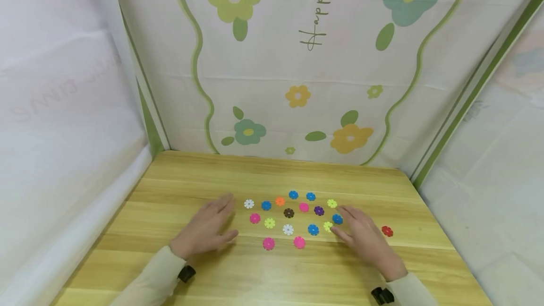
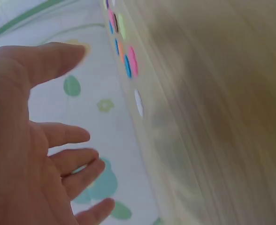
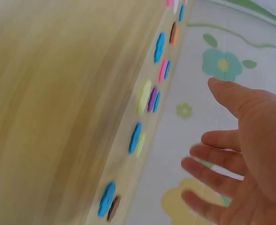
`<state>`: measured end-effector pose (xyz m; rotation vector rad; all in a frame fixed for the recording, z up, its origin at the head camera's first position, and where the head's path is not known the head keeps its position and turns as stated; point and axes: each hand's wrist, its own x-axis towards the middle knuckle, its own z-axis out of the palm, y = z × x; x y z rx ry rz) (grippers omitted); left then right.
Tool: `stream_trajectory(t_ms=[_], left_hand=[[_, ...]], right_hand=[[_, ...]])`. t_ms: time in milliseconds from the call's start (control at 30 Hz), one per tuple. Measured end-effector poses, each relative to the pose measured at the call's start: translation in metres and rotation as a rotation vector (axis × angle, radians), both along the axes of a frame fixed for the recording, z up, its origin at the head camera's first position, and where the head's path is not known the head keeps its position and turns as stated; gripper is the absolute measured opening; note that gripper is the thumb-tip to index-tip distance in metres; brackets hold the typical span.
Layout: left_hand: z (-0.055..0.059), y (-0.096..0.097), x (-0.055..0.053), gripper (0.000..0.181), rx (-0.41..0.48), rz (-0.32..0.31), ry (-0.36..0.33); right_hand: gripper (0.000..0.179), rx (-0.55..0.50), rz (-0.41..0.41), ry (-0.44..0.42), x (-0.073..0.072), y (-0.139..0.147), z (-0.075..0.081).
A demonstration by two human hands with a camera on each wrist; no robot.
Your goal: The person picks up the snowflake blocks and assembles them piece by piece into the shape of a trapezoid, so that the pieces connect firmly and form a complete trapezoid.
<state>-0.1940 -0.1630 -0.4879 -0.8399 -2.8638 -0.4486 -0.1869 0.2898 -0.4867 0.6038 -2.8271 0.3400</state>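
Several flat, notched plastic flower discs lie spread over the wooden table. My left hand (image 1: 207,228) is left of them with its fingers extended, nearest a white disc (image 1: 249,204) and a pink disc (image 1: 255,218). In the left wrist view that hand (image 2: 39,136) holds nothing. On the other side, my right hand (image 1: 366,239) has its thumb beside a yellow-green disc (image 1: 327,226) and its fingertips by a blue disc (image 1: 337,219). Its palm and spread fingers (image 3: 218,176) hold nothing in the right wrist view. A red disc (image 1: 387,231) lies right of that hand.
Between the hands are more discs, among them a brown one (image 1: 289,213), a purple one (image 1: 319,210) and an orange one (image 1: 280,201). A flower-printed cloth (image 1: 263,70) hangs behind the wooden table (image 1: 238,277), with white cloth walls on both sides.
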Motion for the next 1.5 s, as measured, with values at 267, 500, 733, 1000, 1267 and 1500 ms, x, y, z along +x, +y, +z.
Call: stream_trajectory(t_ms=[267,500,733,1000,1267,1500], left_hand=[[0.005,0.033,-0.004,0.066,0.109,-0.142,-0.168],[-0.002,0.059,-0.005,0.043,0.103,-0.225,-0.167],[-0.006,0.08,-0.007,0.028,0.048,-0.257,-0.173],[-0.006,0.093,-0.015,0.027,0.011,-0.276,-0.174],[-0.006,0.099,-0.015,0.023,-0.026,-0.275,-0.144],[-0.009,0.101,-0.019,0.024,0.014,-0.268,-0.185]], right_hand=[[0.051,-0.098,0.159,-0.122,-0.007,-0.042,0.0],[0.043,-0.048,0.251,-0.219,-0.012,-0.07,-0.001],[0.032,-0.07,0.329,-0.337,-0.018,-0.082,0.004],[0.008,-0.061,0.404,-0.421,-0.029,-0.093,0.006],[0.007,-0.058,0.364,-0.52,-0.035,-0.099,0.01],[0.011,-0.048,0.314,-0.557,-0.035,-0.102,0.012]])
